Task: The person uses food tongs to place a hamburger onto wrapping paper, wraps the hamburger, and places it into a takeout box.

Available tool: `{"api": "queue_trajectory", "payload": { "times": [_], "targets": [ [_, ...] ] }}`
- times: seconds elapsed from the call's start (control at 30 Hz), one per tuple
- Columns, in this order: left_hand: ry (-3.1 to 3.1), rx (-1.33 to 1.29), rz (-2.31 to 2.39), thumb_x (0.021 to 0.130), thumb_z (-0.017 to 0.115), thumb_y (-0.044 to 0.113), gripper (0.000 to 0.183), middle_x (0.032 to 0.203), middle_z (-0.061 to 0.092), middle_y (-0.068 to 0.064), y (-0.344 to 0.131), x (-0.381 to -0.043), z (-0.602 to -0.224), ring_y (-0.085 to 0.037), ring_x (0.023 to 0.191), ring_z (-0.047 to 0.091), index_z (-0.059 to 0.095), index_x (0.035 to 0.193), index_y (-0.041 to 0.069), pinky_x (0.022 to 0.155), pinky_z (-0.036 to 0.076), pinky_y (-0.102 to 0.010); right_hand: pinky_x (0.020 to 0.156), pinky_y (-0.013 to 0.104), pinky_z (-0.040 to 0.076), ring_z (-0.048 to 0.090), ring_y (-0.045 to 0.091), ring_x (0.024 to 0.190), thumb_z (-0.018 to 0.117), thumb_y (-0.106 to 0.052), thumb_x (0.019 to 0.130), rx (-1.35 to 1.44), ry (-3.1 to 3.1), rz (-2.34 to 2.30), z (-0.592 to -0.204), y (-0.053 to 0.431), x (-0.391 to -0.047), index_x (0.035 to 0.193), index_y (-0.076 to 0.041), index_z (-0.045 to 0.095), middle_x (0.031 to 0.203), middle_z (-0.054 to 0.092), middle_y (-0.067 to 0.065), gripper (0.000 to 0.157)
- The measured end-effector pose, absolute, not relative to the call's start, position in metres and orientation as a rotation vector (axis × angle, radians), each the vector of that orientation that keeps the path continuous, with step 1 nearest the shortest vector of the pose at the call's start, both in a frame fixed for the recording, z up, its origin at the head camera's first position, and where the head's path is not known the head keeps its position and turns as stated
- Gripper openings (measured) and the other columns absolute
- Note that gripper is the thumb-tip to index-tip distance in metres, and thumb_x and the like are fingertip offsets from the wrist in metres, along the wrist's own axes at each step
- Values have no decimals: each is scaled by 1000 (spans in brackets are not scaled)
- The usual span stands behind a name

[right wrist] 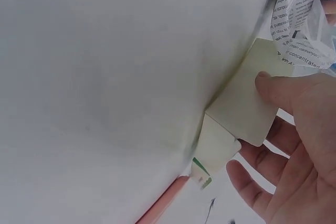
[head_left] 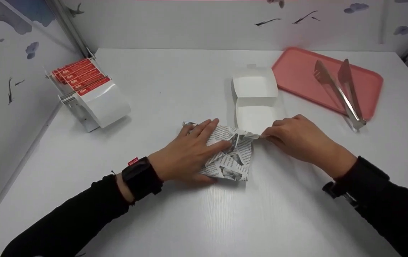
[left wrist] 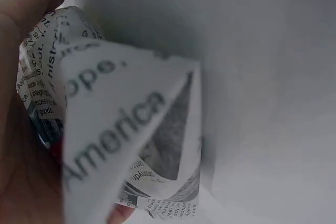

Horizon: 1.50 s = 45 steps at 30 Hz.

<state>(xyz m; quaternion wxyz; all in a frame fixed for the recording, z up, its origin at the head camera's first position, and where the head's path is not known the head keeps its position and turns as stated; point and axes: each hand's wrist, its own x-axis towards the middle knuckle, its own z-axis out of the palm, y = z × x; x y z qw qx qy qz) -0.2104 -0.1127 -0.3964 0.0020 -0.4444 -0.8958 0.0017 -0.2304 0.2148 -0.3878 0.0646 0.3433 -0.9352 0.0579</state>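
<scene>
White bench [head_left: 189,221] carries everything: pink tray [head_left: 296,67] far right, label dispenser [head_left: 86,89] far left, open clamshell carton [head_left: 255,110] between, lid laid back. Your newsprint-wrapped parcel [head_left: 234,157] lies just in front of the carton, outside it. Step looks like bringing carton and parcel together. Go easy on the carton wall, thin card probably creases; leave the lid back so the base is accessible. Support the parcel's folds from both sides, or the wrap may spring loose. Pose: your left grip [head_left: 191,153] is palm down on the parcel, fingers spread, not clenched. Your right grip [head_left: 296,137] has thumb outside a carton wall, fingers behind, apparently pinching it; can't tell whether it also touches the twisted paper corner [head_left: 250,136].
</scene>
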Motion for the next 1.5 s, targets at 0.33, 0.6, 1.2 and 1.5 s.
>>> {"api": "queue_trajectory", "payload": {
  "times": [0.33, 0.6, 1.2, 1.5],
  "targets": [
    [-2857, -1356, -108, 86, 84, 47, 82, 142, 44, -15, -125, -215, -396, -37, 125, 51, 41, 155, 35, 101, 52, -63, 75, 54, 55, 74, 24, 87, 78, -7, 95, 1042, -2854, 154, -383, 213, -203, 106, -21, 83, 87, 75, 0, 19],
    [-2862, -1319, -83, 89, 81, 37, 77, 135, 46, -15, -129, -210, -397, -36, 116, 52, 41, 154, 31, 81, 61, -52, 77, 48, 53, 74, 22, 86, 83, -4, 90, 1073, -2833, 98, -384, 210, -182, 110, -22, 85, 88, 75, -1, 27],
    [-2684, -1307, -341, 87, 83, 41, 70, 124, 52, -16, -77, -205, -319, -31, 99, 54, 52, 149, 29, 73, 61, -43, 80, 43, 56, 74, 22, 91, 90, -13, 84, 1152, -2636, 84, -395, 207, -166, 114, -14, 76, 94, 76, 3, 34],
    [-2860, -1298, -347, 89, 78, 46, 75, 129, 50, -14, -5, -225, -340, -28, 103, 54, 44, 155, 38, 81, 61, -40, 97, 50, 60, 65, 37, 126, 92, -12, 81, 1206, -2420, 143, -403, 208, -161, 113, -14, 77, 131, 70, 16, 35]
  ]
}}
